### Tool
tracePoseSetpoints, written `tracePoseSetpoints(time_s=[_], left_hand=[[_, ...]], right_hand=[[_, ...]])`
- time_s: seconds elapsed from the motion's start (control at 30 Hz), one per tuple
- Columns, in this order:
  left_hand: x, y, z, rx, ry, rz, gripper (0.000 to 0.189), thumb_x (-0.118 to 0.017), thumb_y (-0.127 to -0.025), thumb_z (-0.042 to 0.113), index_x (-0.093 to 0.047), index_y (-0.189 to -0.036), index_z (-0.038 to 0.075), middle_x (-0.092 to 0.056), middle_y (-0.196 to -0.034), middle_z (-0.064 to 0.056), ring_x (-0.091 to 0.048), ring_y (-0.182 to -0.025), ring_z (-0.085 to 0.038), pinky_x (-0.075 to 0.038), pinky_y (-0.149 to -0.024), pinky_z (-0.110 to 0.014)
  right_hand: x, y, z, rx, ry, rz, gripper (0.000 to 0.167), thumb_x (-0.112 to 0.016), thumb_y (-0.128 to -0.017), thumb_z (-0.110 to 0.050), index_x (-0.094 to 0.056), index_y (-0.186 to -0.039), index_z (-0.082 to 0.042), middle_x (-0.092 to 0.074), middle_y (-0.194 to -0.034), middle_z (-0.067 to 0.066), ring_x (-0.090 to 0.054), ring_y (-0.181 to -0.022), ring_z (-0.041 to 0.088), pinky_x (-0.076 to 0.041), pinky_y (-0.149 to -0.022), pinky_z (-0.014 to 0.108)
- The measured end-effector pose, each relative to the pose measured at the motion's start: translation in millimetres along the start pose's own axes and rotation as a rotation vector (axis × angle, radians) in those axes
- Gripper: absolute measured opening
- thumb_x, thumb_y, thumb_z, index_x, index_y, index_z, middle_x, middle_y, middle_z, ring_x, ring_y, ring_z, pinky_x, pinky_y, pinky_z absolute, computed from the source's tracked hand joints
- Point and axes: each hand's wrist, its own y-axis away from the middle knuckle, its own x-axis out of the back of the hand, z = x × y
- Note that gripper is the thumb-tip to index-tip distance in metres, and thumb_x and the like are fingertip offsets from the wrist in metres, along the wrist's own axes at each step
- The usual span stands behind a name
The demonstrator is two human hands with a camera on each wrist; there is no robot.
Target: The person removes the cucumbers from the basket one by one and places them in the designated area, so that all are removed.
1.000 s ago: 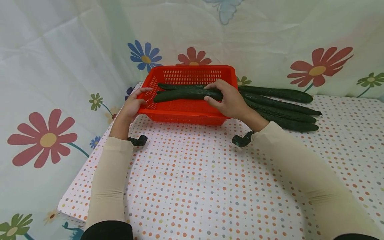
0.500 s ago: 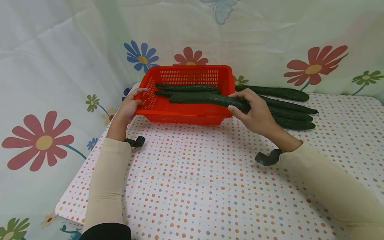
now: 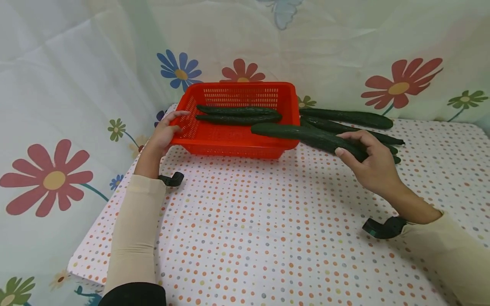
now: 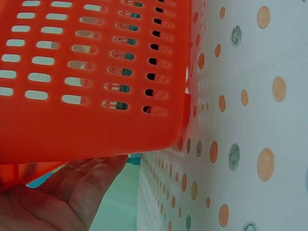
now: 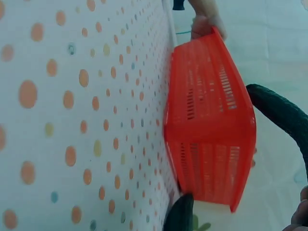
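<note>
Flowered cloth (image 3: 325,63) hangs close behind a dotted worktop (image 3: 245,238), whose room lies nearside; a red basket (image 3: 229,147) stands at the back, two cucumbers (image 3: 237,111) inside, more cucumbers (image 3: 352,117) just beside its right wall; one raised cucumber (image 3: 298,131) crosses above the right rim, the edge to clear; the right hand (image 3: 375,165) curls round its right end, likely for control; the left hand (image 3: 163,134) grips the left rim, likely steadying the basket.

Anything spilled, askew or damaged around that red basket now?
Nothing stands out. The red basket sits upright on the table; two cucumbers lie side by side inside, and the right hand holds another cucumber. The cucumbers beside the basket are partly hidden, but I see no spill or damage.
</note>
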Motion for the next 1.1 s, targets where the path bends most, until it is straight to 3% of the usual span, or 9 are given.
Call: tracePoseSetpoints(time_s=[0.1,0.23,0.37,0.47,0.7,0.9,1.1], left_hand=[[-3.2,-1.8,0.5,-0.009,0.003,-0.01,0.05,-0.039,-0.097,0.002,-0.051,-0.138,0.029,-0.033,-0.154,-0.008,-0.049,-0.128,-0.038,-0.06,-0.071,-0.022],[-3.8,-2.6,3.5,-0.024,0.002,-0.028,0.049,-0.039,-0.098,0.003,-0.051,-0.137,0.029,-0.033,-0.154,-0.008,-0.049,-0.128,-0.037,-0.06,-0.073,-0.023],[-1.1,-1.3,3.6,-0.016,0.01,-0.004,0.049,-0.039,-0.098,0.002,-0.052,-0.136,0.029,-0.034,-0.153,-0.008,-0.05,-0.126,-0.036,-0.06,-0.071,-0.022],[0.8,0.5,2.9,-0.006,0.018,0.0,0.049,-0.038,-0.098,0.001,-0.051,-0.137,0.028,-0.032,-0.154,-0.009,-0.049,-0.126,-0.037,-0.06,-0.07,-0.022],[-1.1,1.2,2.5,-0.009,0.004,-0.008,0.049,-0.038,-0.098,0.002,-0.051,-0.137,0.028,-0.032,-0.154,-0.008,-0.049,-0.127,-0.036,-0.06,-0.071,-0.022],[-1.4,-0.1,3.9,-0.012,-0.005,-0.012,0.049,-0.038,-0.098,0.003,-0.05,-0.138,0.028,-0.033,-0.154,-0.008,-0.048,-0.128,-0.037,-0.06,-0.071,-0.022],[0.1,-0.6,2.3,-0.006,0.007,-0.006,0.049,-0.036,-0.098,0.001,-0.051,-0.137,0.028,-0.033,-0.154,-0.008,-0.049,-0.127,-0.038,-0.06,-0.07,-0.022]], right_hand=[[13,6.5,6,-0.051,0.012,0.017,0.037,-0.066,-0.093,-0.015,-0.059,-0.127,-0.003,-0.047,-0.106,-0.032,-0.048,-0.085,-0.009,-0.035,-0.071,0.007],[25,13.3,16,-0.098,0.0,0.058,0.036,-0.065,-0.093,-0.013,-0.06,-0.127,-0.003,-0.052,-0.096,-0.031,-0.048,-0.075,-0.007,-0.035,-0.064,0.007],[29,12.9,30,-0.134,-0.006,0.083,0.034,-0.065,-0.094,-0.015,-0.061,-0.126,-0.007,-0.053,-0.092,-0.03,-0.047,-0.074,-0.005,-0.035,-0.062,0.008],[31,10.5,40,-0.175,0.005,0.082,0.032,-0.064,-0.095,-0.019,-0.061,-0.126,-0.013,-0.052,-0.094,-0.031,-0.046,-0.078,-0.004,-0.034,-0.063,0.008],[40,12.0,54,-0.24,0.009,0.071,0.027,-0.061,-0.096,-0.022,-0.058,-0.123,-0.027,-0.051,-0.081,-0.025,-0.046,-0.069,-0.004,-0.035,-0.059,0.009],[53,10.7,60,-0.275,-0.04,0.076,0.029,-0.059,-0.097,-0.022,-0.059,-0.126,-0.025,-0.052,-0.077,-0.017,-0.045,-0.066,0.001,-0.036,-0.057,0.012],[63,7.9,60,-0.319,-0.001,0.032,0.026,-0.059,-0.097,-0.026,-0.055,-0.122,-0.035,-0.049,-0.073,-0.017,-0.043,-0.065,0.002,-0.035,-0.055,0.015]])
